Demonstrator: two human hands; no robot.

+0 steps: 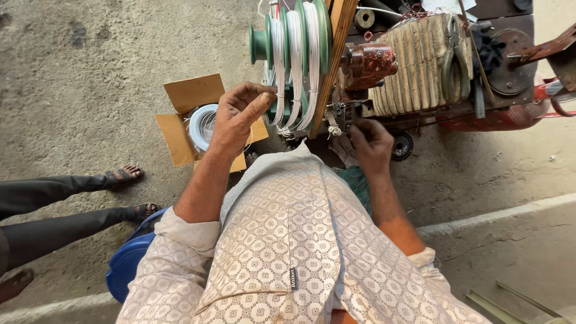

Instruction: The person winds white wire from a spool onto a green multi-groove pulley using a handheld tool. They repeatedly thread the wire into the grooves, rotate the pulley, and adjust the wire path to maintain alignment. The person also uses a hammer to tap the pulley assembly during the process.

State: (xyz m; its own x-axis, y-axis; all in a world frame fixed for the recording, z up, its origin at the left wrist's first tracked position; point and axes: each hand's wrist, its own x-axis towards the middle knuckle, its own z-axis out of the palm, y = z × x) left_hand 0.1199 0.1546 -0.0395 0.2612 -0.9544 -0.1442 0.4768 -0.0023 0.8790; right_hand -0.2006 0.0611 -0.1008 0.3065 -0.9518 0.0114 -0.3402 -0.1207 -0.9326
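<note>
Green stepped winding form (pixel 294 57) up at the far middle, standing on its edge, with white wire (pixel 295 66) wound in bands in its grooves. Long axis lying left to right, small end pointing left, big end against a slanted wooden board (pixel 331 66) on the right. Left hand (pixel 237 117) just left of the form and a bit nearer, touching its white wire. Fingers bent, thumb and fingertips pressed together, pinching the wire at the left groove. Left arm bare, reaching up and away from a rolled patterned sleeve, back of the hand facing up. Right hand (pixel 372 144) to the right of the board, lower than the form and apart from it. Curled fingers closed near small metal parts (pixel 339 114) under a rusty red-brown machine head (pixel 369 60); cannot tell what sits in the grip, if anything. Right arm bent at the elbow, reaching forward. Open cardboard box (pixel 183 120) on the floor behind the left hand, with a white wire spool (pixel 201 123) inside. Further right, a ribbed tan bundle (pixel 414 66) with green-handled pliers (pixel 455 66) lying on it. Blue plastic stool (pixel 129 261) at the near left. Another person's legs in dark trousers and sandals (pixel 123 175) at the left edge, on the grey concrete floor (pixel 90 72).
</note>
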